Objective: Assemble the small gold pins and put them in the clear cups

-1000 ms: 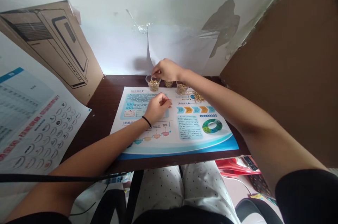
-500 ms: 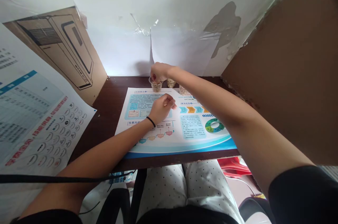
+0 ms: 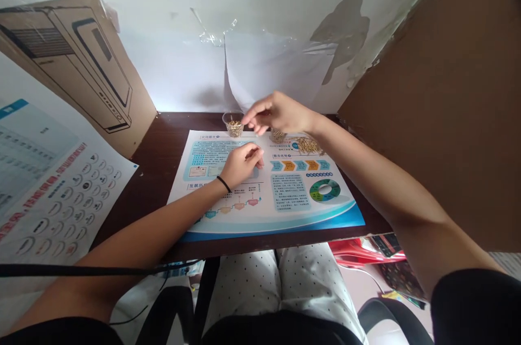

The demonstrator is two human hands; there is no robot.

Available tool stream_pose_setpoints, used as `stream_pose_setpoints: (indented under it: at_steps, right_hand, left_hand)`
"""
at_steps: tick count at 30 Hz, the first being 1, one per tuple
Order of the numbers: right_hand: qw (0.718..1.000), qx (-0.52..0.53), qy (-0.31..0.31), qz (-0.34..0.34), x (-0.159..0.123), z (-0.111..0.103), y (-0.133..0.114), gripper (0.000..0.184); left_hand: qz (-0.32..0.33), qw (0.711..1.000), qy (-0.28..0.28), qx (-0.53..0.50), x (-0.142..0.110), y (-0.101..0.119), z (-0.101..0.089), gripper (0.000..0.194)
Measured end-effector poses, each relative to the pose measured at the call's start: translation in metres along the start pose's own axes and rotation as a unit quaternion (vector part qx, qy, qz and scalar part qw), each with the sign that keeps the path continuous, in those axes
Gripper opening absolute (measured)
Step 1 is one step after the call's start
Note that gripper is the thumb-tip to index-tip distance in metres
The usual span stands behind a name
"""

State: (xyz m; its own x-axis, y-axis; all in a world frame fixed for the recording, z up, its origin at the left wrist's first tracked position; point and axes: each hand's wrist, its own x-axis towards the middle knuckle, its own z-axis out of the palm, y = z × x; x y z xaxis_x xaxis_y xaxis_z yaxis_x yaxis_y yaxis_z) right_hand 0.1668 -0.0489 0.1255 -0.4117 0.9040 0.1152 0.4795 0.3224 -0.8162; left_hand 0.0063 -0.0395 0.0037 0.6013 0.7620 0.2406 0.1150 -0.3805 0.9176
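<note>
My right hand point(image 3: 277, 114) hangs over the back of the printed sheet point(image 3: 285, 220), its fingers just right of a clear plastic cup point(image 3: 234, 126) holding small gold-coloured pieces. A second cup point(image 3: 277, 135) with similar pieces stands partly hidden under that hand. A loose heap of gold pins point(image 3: 308, 145) lies to its right on the sheet. My left hand point(image 3: 241, 165) rests on the sheet with curled fingers. Whether it holds anything small is hidden.
The sheet lies on a dark wooden table point(image 3: 171, 139) against a white wall. A cardboard panel point(image 3: 439, 90) stands at the right, and a printed box point(image 3: 77, 68) and a poster point(image 3: 52, 187) at the left. A black cable point(image 3: 81, 270) crosses in front of my left forearm.
My right hand has moved rightward, away from the first cup's rim, and now hangs over the second cup. My left hand stays in nearly the same place on the sheet.
</note>
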Motion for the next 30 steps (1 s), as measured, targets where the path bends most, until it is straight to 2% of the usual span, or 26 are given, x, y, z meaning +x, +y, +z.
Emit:
stream_pose_setpoints:
  at_steps: [3, 6, 8, 11, 14, 17, 21, 24, 30]
  right_hand:
    - [0.996, 0.079, 0.031, 0.014, -0.04, 0.01, 0.012, 0.021]
    - [0.989, 0.12, 0.068, 0.047, -0.061, 0.021, 0.038, 0.033]
    - [0.982, 0.145, 0.104, 0.059, -0.068, 0.027, 0.057, 0.034]
    - [0.956, 0.224, 0.159, 0.102, -0.07, 0.037, 0.08, 0.027]
    - [0.924, 0.299, 0.192, 0.143, -0.07, 0.05, 0.091, 0.021]
    - [0.911, 0.337, 0.191, 0.142, -0.069, 0.062, 0.094, 0.022]
    - [0.913, 0.341, 0.181, 0.132, -0.07, 0.07, 0.092, 0.029]
    - [0.927, 0.299, 0.188, 0.125, -0.072, 0.072, 0.09, 0.03]
    - [0.951, 0.218, 0.202, 0.088, -0.075, 0.076, 0.087, 0.038]
  left_hand:
    - [0.01, 1.0, 0.0, 0.003, 0.0, 0.001, 0.0, 0.023]
    - [0.019, 1.0, 0.004, 0.017, 0.001, 0.0, -0.001, 0.022]
    - [0.019, 1.0, 0.003, 0.019, 0.001, -0.002, -0.002, 0.022]
    - [0.018, 0.999, -0.002, 0.028, 0.0, -0.003, -0.002, 0.022]
    - [0.018, 0.998, -0.011, 0.055, -0.001, -0.004, -0.003, 0.022]
    - [0.016, 0.998, -0.014, 0.067, -0.001, -0.004, -0.003, 0.025]
    - [0.021, 0.997, -0.009, 0.077, -0.001, -0.002, -0.003, 0.02]
    - [0.022, 0.996, -0.006, 0.082, -0.001, 0.0, -0.003, 0.018]
    - [0.019, 0.996, -0.014, 0.091, -0.002, 0.007, 0.0, 0.03]
